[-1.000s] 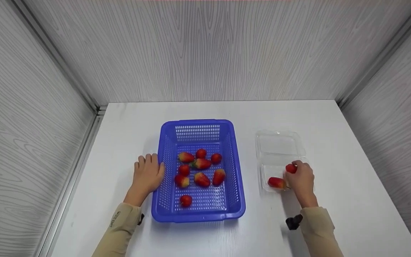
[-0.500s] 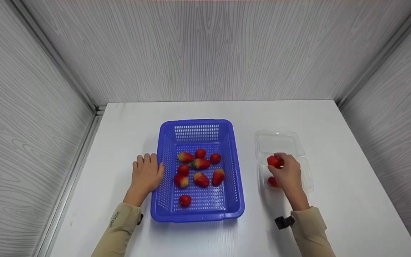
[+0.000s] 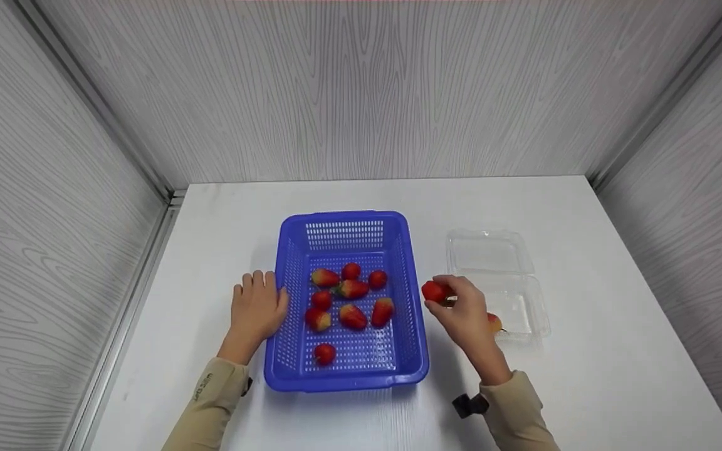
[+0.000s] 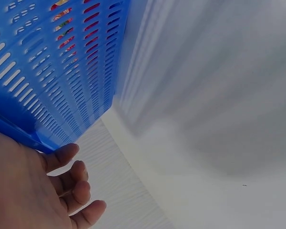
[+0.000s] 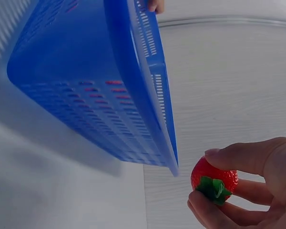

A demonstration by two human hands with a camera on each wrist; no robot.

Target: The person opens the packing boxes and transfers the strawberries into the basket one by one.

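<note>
My right hand [image 3: 466, 310] pinches a red strawberry [image 3: 434, 291] between thumb and fingers, just off the right rim of a blue perforated basket [image 3: 420, 351]. Green leaves on the strawberry [image 5: 214, 179] show in the right wrist view. The left hand [image 3: 257, 310] rests at the basket's left rim, thumb against the edge and fingers extended outside. In the left wrist view those fingers [image 4: 81, 193] are slightly bent past the blue rim. Inside the basket lie several round red fruits [image 3: 324, 354] and several elongated red-and-yellow fruits [image 3: 353, 317].
A clear plastic clamshell box [image 3: 489, 252] lies open on the white table [image 3: 605, 313], right of the basket. One red-and-yellow fruit [image 3: 494, 323] in it is partly hidden by my right hand. Wood-grain panels [image 3: 367, 94] stand behind the table and on both sides.
My right hand has lifted the strawberry out of the clear box and carried it left to beside the basket. The left hand and the basket have stayed in place.
</note>
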